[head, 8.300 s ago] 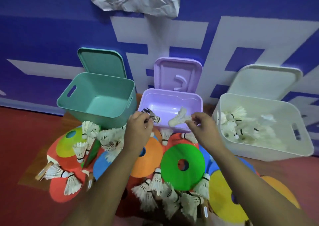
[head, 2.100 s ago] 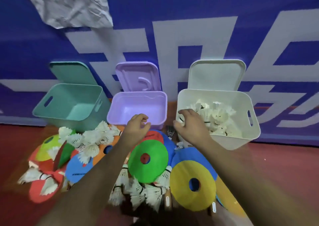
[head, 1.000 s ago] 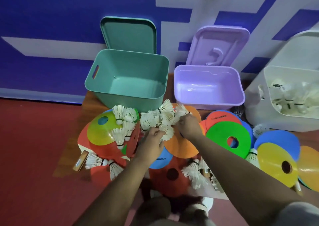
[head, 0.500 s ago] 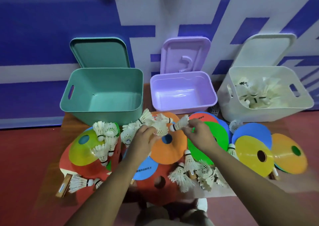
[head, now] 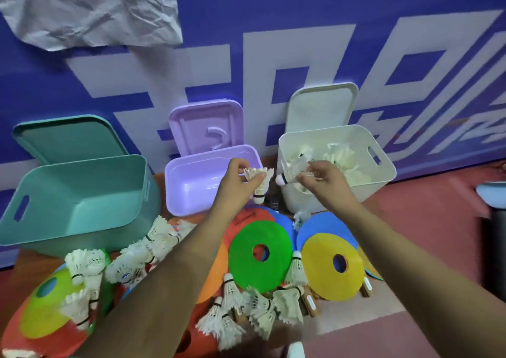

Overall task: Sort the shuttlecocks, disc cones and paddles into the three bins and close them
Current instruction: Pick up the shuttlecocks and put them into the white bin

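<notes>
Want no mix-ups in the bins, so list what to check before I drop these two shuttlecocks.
1. Grip of left hand on a shuttlecock: ok.
2. Grip of right hand on a second shuttlecock: ok.
3. Open lid on the white bin: ok.
4. Only shuttlecocks in the white bin: ok, as far as visible.
5. Position of left hand over the white bin: not ok, it is before the purple bin.

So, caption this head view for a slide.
Left hand and right hand each hold a shuttlecock near the open white bin.
</notes>
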Available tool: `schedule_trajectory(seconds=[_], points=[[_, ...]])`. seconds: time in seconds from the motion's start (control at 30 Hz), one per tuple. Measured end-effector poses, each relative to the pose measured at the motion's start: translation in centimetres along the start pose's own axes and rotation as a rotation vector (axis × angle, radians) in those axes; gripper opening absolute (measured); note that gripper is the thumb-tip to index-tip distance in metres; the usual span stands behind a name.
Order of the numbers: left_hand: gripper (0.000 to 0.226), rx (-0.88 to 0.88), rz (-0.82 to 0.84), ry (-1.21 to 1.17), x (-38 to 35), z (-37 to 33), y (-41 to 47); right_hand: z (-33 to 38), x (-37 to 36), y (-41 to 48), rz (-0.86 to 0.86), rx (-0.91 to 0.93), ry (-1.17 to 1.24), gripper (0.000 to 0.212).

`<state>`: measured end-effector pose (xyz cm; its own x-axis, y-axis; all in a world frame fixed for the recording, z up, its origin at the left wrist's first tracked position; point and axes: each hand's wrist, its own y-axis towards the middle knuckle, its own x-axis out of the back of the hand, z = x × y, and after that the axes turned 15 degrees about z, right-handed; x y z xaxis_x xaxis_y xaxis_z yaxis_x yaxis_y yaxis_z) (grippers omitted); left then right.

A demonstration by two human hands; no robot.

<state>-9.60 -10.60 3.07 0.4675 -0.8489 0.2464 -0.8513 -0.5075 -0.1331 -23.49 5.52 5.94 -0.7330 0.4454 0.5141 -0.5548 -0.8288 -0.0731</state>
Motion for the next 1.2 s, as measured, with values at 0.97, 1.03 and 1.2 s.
schedule_trajectory(seconds=[0.97, 1.03, 1.2], points=[[0.019, 0.161, 0.027, 0.278, -3.7, 2.3, 4.2, -6.9, 1.4, 1.0, 0.152, -0.050, -0.310, 0.046], [0.012, 0.201, 0.025, 0.325, -1.8, 3.8, 1.2, -6.1, -0.9, 0.4, 0.197, -0.020, -0.302, 0.045], [0.010, 0.280, -0.055, 0.417, 2.9, 8.4, -6.0, -4.6, -7.6, -0.3, 0.319, 0.041, -0.300, 0.037]])
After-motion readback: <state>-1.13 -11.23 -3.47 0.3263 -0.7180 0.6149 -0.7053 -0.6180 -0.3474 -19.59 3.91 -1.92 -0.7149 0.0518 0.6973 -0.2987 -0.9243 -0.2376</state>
